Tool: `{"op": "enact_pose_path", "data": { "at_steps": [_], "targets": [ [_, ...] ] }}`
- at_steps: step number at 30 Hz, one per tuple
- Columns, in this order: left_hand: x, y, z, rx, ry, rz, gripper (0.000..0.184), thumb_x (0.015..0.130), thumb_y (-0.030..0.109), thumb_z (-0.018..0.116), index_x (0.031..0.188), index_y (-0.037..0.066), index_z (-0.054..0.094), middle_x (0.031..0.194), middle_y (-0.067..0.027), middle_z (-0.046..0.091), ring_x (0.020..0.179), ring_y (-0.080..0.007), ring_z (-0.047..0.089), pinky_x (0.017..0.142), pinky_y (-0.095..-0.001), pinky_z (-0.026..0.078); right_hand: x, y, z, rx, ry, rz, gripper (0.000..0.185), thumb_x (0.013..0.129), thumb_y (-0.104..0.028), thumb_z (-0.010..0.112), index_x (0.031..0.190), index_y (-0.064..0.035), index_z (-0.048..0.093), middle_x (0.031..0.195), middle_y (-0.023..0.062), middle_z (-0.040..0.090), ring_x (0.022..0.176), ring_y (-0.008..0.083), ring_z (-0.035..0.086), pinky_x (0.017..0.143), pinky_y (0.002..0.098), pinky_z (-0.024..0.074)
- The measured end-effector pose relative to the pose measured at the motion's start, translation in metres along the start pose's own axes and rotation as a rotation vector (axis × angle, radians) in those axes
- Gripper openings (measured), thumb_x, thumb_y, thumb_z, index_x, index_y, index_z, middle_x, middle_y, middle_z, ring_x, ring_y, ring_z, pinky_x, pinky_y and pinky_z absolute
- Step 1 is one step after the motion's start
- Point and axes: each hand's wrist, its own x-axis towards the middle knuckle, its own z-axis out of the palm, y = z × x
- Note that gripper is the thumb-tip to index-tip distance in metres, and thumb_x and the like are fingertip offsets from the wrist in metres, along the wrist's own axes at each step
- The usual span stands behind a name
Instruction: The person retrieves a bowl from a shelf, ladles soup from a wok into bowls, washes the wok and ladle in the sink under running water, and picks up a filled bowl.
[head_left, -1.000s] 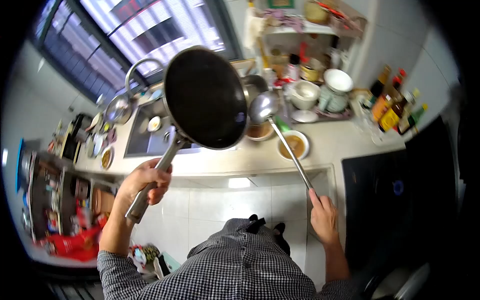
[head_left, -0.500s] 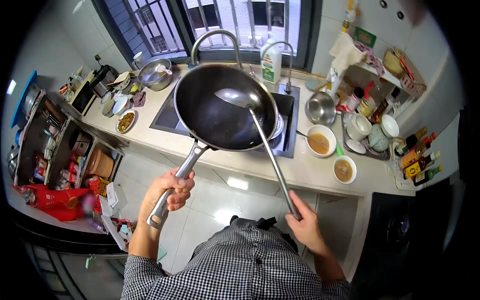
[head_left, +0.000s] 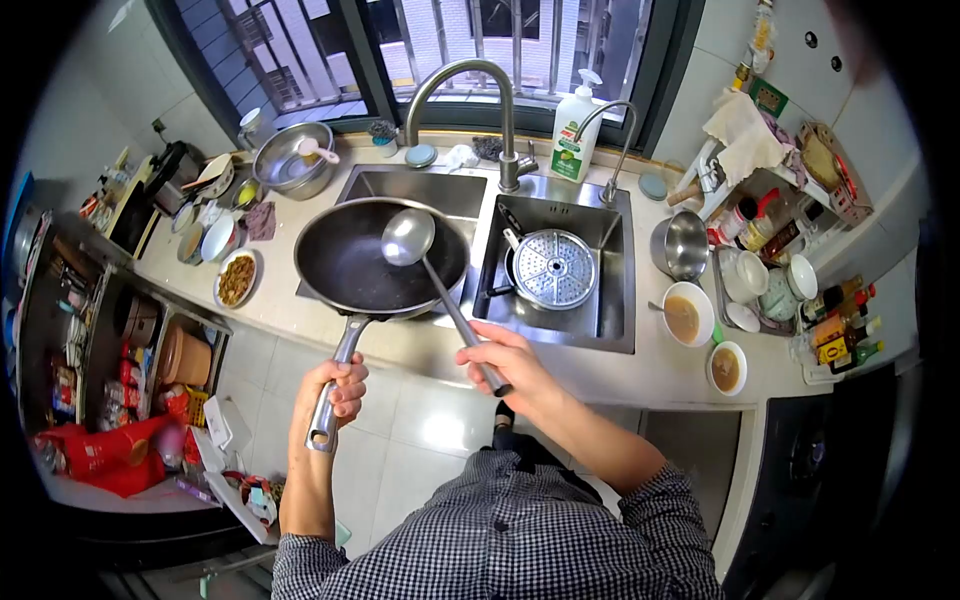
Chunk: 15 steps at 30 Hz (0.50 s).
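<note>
My left hand [head_left: 338, 388] is wrapped round the silver handle of a dark wok [head_left: 340, 262], which hangs over the left sink basin and the counter's front edge. In my right hand [head_left: 510, 365] is the handle of a metal ladle [head_left: 408, 237]; its bowl lies over the inside of the wok, and whether they touch I cannot tell. Right of the wok, the right sink basin [head_left: 616, 318] holds a round perforated steamer plate [head_left: 553, 268] and a dark-handled pan partly hidden under it.
Bowls of brown soup [head_left: 682, 315] [head_left: 727, 368] and a steel pot [head_left: 686, 246] stand on the right counter. A plate of food [head_left: 236, 278] and a steel basin [head_left: 291, 160] are at left. The faucet [head_left: 508, 120] rises behind. A black stove [head_left: 800, 480] is at lower right.
The wok has come lower and moved leftward over the left basin, uncovering the right basin. My right hand and the ladle have moved left, closer to my left hand. Both hands kept their holds.
</note>
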Motion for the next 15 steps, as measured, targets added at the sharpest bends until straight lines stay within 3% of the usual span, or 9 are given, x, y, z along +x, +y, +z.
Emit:
{"op": "enact_pose_path", "data": {
  "at_steps": [3,5,7,9,12,15],
  "targets": [
    [0.020,0.006,0.005,-0.003,0.124,0.055,0.019,0.077,0.004,0.047,0.095,-0.002,0.045,0.060,-0.0020,0.039,0.041,-0.0073,0.038,0.030,-0.0226,0.036,0.048,0.002,-0.011,0.052,0.055,0.014,0.018,0.074,-0.011,0.058,0.089,-0.0022,0.052,0.070,0.0048,0.057,0.053,0.0110,0.051,0.039,0.0257,0.0373],
    [0.045,0.025,-0.033,-0.063,-0.017,-0.046,0.020,0.078,0.004,0.047,0.097,-0.002,0.044,0.062,-0.0029,0.039,0.042,-0.0087,0.039,0.030,-0.0238,0.037,0.080,0.006,-0.022,0.022,0.001,0.063,0.046,0.076,-0.018,0.059,0.114,0.0026,0.043,0.067,0.0062,0.057,0.050,0.0109,0.049,0.037,0.0247,0.0348],
    [0.060,0.040,-0.029,-0.034,0.095,-0.084,0.020,0.078,0.004,0.046,0.097,-0.003,0.044,0.062,-0.0037,0.040,0.041,-0.0106,0.041,0.030,-0.0244,0.038,0.094,0.004,-0.018,0.006,0.091,0.056,0.026,0.076,-0.021,0.058,0.093,-0.0017,0.053,0.064,0.0038,0.056,0.047,0.0086,0.047,0.036,0.0229,0.0357],
    [0.075,0.052,-0.036,0.100,0.151,-0.118,0.022,0.077,0.003,0.045,0.098,-0.002,0.044,0.063,-0.0041,0.042,0.041,-0.0123,0.043,0.031,-0.0252,0.040,0.111,0.016,-0.030,0.002,-0.009,0.017,0.017,0.077,-0.022,0.056,0.076,-0.0056,0.052,0.063,0.0020,0.056,0.046,0.0063,0.046,0.034,0.0210,0.0360],
    [0.107,0.065,-0.057,0.168,0.097,-0.217,0.023,0.077,0.004,0.046,0.099,-0.001,0.045,0.065,-0.0044,0.045,0.040,-0.0116,0.044,0.031,-0.0247,0.040,0.134,0.035,-0.045,-0.038,0.026,-0.009,0.016,0.078,-0.021,0.055,0.075,-0.0058,0.050,0.062,0.0012,0.055,0.044,0.0058,0.045,0.032,0.0210,0.0357],
    [0.121,0.069,-0.065,0.285,0.194,-0.229,0.024,0.076,0.006,0.047,0.099,0.000,0.045,0.065,-0.0035,0.046,0.038,-0.0102,0.042,0.030,-0.0242,0.039,0.137,0.049,-0.057,-0.070,0.073,0.002,0.018,0.075,-0.021,0.055,0.073,-0.0053,0.047,0.056,0.0025,0.050,0.037,0.0109,0.045,0.032,0.0239,0.0383]
  ]
}}
